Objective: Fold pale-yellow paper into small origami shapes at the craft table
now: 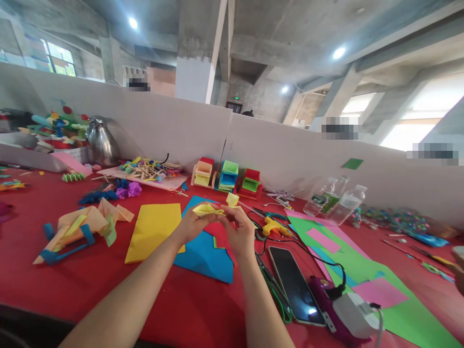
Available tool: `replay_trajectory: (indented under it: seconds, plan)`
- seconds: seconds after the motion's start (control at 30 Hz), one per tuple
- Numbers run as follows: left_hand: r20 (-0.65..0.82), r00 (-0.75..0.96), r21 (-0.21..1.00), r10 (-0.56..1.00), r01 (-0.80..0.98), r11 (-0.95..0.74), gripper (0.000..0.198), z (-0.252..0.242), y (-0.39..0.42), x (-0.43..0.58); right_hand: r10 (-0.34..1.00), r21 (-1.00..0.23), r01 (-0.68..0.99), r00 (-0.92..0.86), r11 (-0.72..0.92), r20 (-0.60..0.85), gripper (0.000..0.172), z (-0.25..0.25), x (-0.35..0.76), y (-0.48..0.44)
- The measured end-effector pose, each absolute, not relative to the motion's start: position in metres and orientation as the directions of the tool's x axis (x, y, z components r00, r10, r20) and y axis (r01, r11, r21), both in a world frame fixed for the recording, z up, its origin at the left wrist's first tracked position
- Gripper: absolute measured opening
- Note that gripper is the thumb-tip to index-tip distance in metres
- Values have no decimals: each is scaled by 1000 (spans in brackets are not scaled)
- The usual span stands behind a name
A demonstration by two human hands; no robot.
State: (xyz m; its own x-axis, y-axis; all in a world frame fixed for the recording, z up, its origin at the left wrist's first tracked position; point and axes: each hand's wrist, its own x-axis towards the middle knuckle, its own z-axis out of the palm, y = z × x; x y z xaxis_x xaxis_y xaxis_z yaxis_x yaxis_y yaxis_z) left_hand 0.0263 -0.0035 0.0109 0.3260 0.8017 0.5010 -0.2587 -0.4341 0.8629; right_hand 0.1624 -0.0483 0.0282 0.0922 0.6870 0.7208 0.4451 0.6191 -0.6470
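Both hands meet above the middle of the red table, pinching one piece of folded yellow paper [207, 210]. My left hand [191, 223] grips its left part, and my right hand [237, 229] holds it at the right, fingertips close together. Just beyond the fingers is a small pale yellow folded piece [232, 199]; whether it joins the held paper I cannot tell. Under the hands lie blue sheets [206, 258] and red paper [220, 234]. A yellow sheet [154, 229] lies beside my left forearm.
A phone [295, 285], a purple power strip [339, 319] and a yellow glue gun [277, 227] with cables lie at the right. Behind are folded paper stacks [228, 175], bottles [348, 204] and a steel jug [102, 142]. At left sits a peach paper model [81, 224]. Another person's hand [459, 261] shows far right.
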Motion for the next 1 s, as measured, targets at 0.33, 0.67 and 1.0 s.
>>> replay_trajectory:
  seconds: [0.33,0.67,1.0]
  plan:
    - [445,452,895,773,-267,-359,29,17,-6,20,719,-663,482,94,573,689,8,28,167,-47]
    - [461,390,884,797,-280,-375,29,15,-8,23,677,-617,543,114,570,727,13,29,163,-47]
    - [465,295,881,835,-248,-403,29,16,-8,22,693,-606,553,70,572,717,7,32,162,-50]
